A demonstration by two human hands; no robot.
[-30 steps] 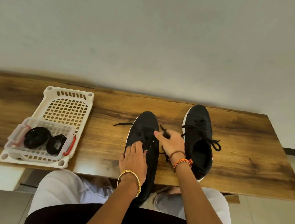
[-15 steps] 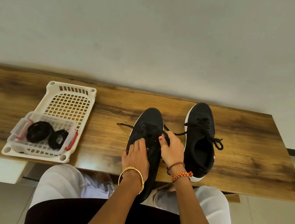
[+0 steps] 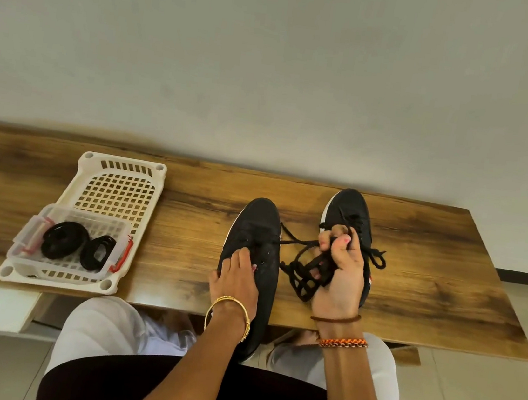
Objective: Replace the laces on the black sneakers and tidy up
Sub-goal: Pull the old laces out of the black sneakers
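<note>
Two black sneakers on the counter point(image 3: 428, 286): the near sneaker point(image 3: 253, 232), beside the white tray point(image 3: 90, 192), and the far sneaker point(image 3: 350, 207), beyond it from the tray; left hand point(image 3: 236, 279) lies flat on the near sneaker, fingers relaxed; right hand point(image 3: 341, 276) grips one bunched black lace point(image 3: 305, 271), a strand running to the near sneaker; one clear box point(image 3: 36, 231) in the tray holds two coiled laces point(image 3: 63, 240).

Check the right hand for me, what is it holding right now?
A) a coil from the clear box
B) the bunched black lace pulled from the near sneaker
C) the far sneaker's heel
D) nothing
B: the right hand grips the bunched black lace, one strand still running to the near sneaker, which the left hand steadies.
</note>
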